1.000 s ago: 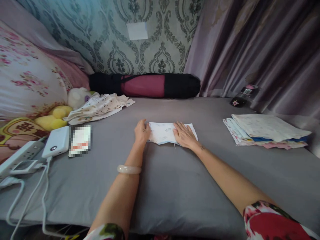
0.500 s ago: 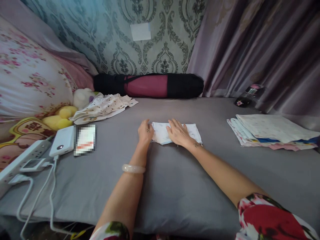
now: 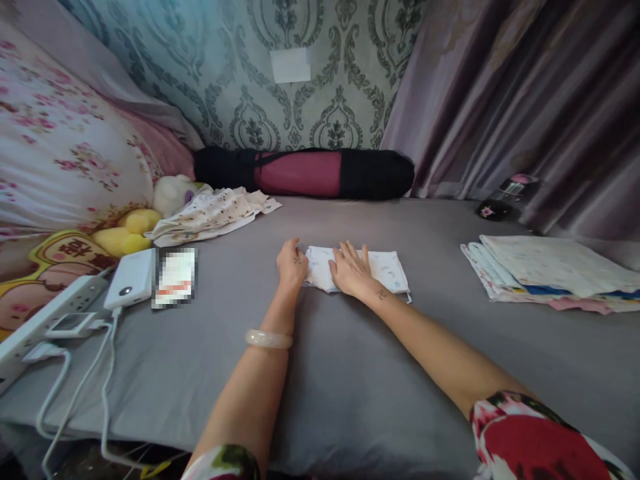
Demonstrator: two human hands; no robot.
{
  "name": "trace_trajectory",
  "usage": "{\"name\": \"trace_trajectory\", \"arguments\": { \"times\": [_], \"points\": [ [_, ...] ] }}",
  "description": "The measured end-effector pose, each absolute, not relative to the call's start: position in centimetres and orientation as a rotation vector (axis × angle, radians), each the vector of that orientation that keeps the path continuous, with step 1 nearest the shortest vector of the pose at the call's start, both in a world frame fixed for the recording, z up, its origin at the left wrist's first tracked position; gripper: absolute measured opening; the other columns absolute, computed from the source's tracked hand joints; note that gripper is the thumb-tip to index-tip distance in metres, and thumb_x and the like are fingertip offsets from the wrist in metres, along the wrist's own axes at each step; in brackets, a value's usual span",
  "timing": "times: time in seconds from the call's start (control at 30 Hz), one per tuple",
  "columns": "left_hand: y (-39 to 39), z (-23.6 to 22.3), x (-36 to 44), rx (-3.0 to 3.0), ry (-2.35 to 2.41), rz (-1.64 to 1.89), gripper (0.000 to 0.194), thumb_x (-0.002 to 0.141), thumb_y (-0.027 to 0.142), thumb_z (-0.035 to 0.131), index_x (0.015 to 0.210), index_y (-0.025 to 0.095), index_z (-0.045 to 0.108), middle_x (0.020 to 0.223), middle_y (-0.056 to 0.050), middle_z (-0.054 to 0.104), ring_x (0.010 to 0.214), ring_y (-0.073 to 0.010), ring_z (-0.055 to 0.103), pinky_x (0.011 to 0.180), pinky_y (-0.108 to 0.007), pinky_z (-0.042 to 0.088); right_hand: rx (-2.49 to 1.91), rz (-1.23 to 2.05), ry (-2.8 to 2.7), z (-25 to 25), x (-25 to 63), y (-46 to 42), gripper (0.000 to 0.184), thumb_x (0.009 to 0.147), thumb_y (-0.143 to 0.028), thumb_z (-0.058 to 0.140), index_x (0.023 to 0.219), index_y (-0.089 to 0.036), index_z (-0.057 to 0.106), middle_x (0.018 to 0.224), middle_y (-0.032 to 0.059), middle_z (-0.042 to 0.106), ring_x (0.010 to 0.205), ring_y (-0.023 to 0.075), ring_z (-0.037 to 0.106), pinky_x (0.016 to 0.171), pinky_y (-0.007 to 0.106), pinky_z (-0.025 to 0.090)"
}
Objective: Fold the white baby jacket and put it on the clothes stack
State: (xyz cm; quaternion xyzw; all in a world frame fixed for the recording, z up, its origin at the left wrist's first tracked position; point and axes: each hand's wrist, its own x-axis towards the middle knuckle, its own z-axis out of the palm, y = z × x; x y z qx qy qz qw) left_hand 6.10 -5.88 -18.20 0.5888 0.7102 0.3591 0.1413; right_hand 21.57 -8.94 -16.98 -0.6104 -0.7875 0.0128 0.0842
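A small white cloth with a faint print (image 3: 393,268) lies folded into a flat strip on the grey sheet. At its left end, my left hand (image 3: 293,267) is closed on the edge, its fingers bent and partly hidden. My right hand (image 3: 353,270) rests flat on top of the cloth, left of its middle, fingers spread and palm down. A short thread or tie hangs from the cloth's right front corner.
To the right lies a stack of folded cloths (image 3: 555,263), with a dark bottle (image 3: 503,200) behind it. A crumpled printed cloth (image 3: 215,213), a power bank (image 3: 131,279) and a power strip (image 3: 60,320) with cables are on the left. A long black-and-red bag (image 3: 300,173) lies along the wall.
My right hand has slid slightly left over the cloth, uncovering more of its right end. The left hand stays at the left edge. The view has shifted a little.
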Motion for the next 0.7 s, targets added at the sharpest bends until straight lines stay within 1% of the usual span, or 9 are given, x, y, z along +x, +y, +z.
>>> {"name": "trace_trajectory", "arguments": {
  "times": [0.07, 0.17, 0.43, 0.53, 0.63, 0.7],
  "points": [
    [-5.9, -18.2, 6.1, 1.698, 2.061, 1.047, 0.043, 0.087, 0.009, 0.038, 0.124, 0.014, 0.058, 0.127, -0.013, 0.063, 0.122, -0.0215, 0.056, 0.105, -0.036, 0.042, -1.774, 0.025, -2.342, -17.3, 20.8, -8.9, 0.054, 0.099, -0.033, 0.025, 0.142, -0.005, 0.042, 0.152, 0.0176, 0.036, 0.144, 0.0282, 0.023, 0.116, 0.053, 0.006],
    [-5.9, -18.2, 6.1, 1.698, 2.063, 1.058, 0.043, 0.087, 0.01, 0.037, 0.124, 0.014, 0.059, 0.128, -0.014, 0.063, 0.122, -0.022, 0.056, 0.106, -0.037, 0.042, -1.775, 0.056, -2.311, -17.9, 20.0, -9.0, 0.058, 0.1, -0.036, 0.024, 0.144, -0.002, 0.039, 0.151, 0.0184, 0.037, 0.143, 0.0279, 0.025, 0.117, 0.05, 0.008],
    [-5.8, -18.3, 5.9, 1.663, 2.055, 1.05, 0.043, 0.087, 0.01, 0.037, 0.125, 0.011, 0.058, 0.129, -0.013, 0.062, 0.123, -0.0216, 0.056, 0.107, -0.035, 0.041, -1.801, 0.096, -2.342, -17.9, 20.1, -8.9, 0.059, 0.1, -0.038, 0.026, 0.144, -0.001, 0.039, 0.151, 0.0194, 0.036, 0.143, 0.0293, 0.025, 0.116, 0.051, 0.009],
    [-5.8, -18.3, 5.8, 1.656, 2.052, 1.063, 0.045, 0.087, 0.01, 0.035, 0.125, 0.012, 0.059, 0.129, -0.013, 0.062, 0.123, -0.0215, 0.056, 0.107, -0.036, 0.042, -1.804, 0.093, -2.353, -17.4, 19.5, -8.7, 0.058, 0.099, -0.036, 0.027, 0.143, 0.0, 0.04, 0.151, 0.0202, 0.036, 0.143, 0.0304, 0.025, 0.116, 0.052, 0.009],
    [-5.7, -18.5, 5.7, 1.644, 2.061, 1.079, 0.046, 0.085, 0.01, 0.034, 0.124, 0.014, 0.06, 0.126, -0.012, 0.065, 0.121, -0.0217, 0.058, 0.105, -0.037, 0.043, -1.728, 0.091, -2.356, -17.3, 18.3, -8.5, 0.058, 0.099, -0.035, 0.025, 0.145, -0.001, 0.038, 0.153, 0.0185, 0.034, 0.144, 0.0285, 0.023, 0.117, 0.049, 0.009],
    [-5.6, -18.6, 5.6, 1.642, 2.068, 1.082, 0.047, 0.084, 0.01, 0.035, 0.124, 0.014, 0.06, 0.124, -0.012, 0.066, 0.12, -0.0217, 0.058, 0.104, -0.037, 0.044, -1.699, 0.134, -2.357, -17.5, 17.5, -8.5, 0.059, 0.1, -0.036, 0.023, 0.147, -0.002, 0.035, 0.154, 0.0173, 0.032, 0.144, 0.0273, 0.023, 0.117, 0.047, 0.011]
  ]
}}
